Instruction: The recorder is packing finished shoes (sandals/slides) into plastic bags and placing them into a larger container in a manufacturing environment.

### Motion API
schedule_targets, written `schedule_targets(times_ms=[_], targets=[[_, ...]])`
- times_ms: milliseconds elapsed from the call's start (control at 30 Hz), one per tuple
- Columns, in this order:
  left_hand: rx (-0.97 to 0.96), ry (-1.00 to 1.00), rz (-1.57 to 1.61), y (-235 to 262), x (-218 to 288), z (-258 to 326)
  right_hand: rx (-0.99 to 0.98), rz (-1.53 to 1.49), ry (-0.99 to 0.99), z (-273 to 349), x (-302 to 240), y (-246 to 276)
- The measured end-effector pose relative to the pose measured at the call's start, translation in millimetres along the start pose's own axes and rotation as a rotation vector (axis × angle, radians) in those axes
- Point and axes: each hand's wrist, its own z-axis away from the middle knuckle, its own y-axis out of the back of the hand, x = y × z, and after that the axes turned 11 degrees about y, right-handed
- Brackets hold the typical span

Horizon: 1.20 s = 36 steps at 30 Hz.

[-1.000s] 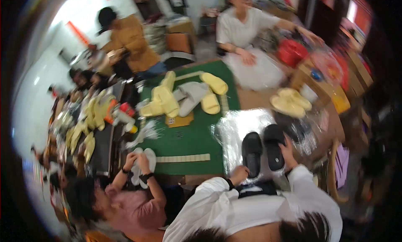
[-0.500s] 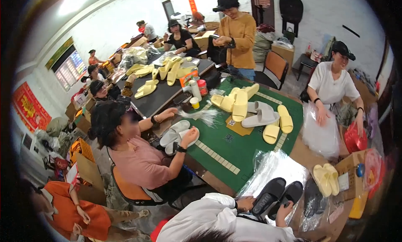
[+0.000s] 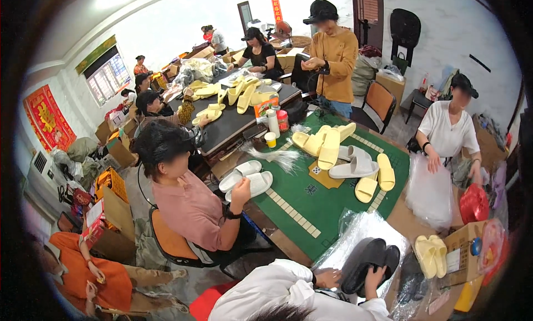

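Note:
Neither of my hands shows. Closest to me, a person in white sleeves, hair at the bottom edge, holds a pair of black slippers with both hands. The slippers overlap above clear plastic sheets at the near edge of the green table. Yellow slippers and grey slippers lie on that table. At its left side a person in pink raises a hand beside white slippers. A bundle of clear strands lies beyond them.
A dark table with more yellow slippers stands farther back. At right, a person in white stands by a plastic stack and a red bag. A cardboard box stands nearer. Chairs, cartons and seated people line the left.
The view has turned slightly. The black slippers, spread apart before, now overlap in that person's hands. The person in pink has drawn the far hand back from the strands.

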Motion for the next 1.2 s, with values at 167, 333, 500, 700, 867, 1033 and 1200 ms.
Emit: schedule_targets(times_ms=[167,333,500,700,867,1033,1200], targets=[[0.169,-0.003,0.177,4,13,-14,0.113,-0.559,-0.068,18,-27,69],[-0.079,-0.155,-0.226,66,15,11,-0.002,-0.843,-0.158,30,-7,87],[0.137,0.152,-0.352,-15,0,-7,-0.169,-0.664,-0.492,62,-2,102],[0.015,0.203,-0.318,71,3,-2,-0.318,-0.717,-0.449,102,-22,110],[0.213,0.102,-0.295,75,-25,-18,-0.357,-0.714,-0.244,114,2,102],[0.343,0.101,-0.208,81,-37,-37,-0.436,-0.714,-0.261,115,-31,103],[0.451,0.13,-0.014,104,-32,-41,-0.531,-0.762,-0.232,123,-51,102]])
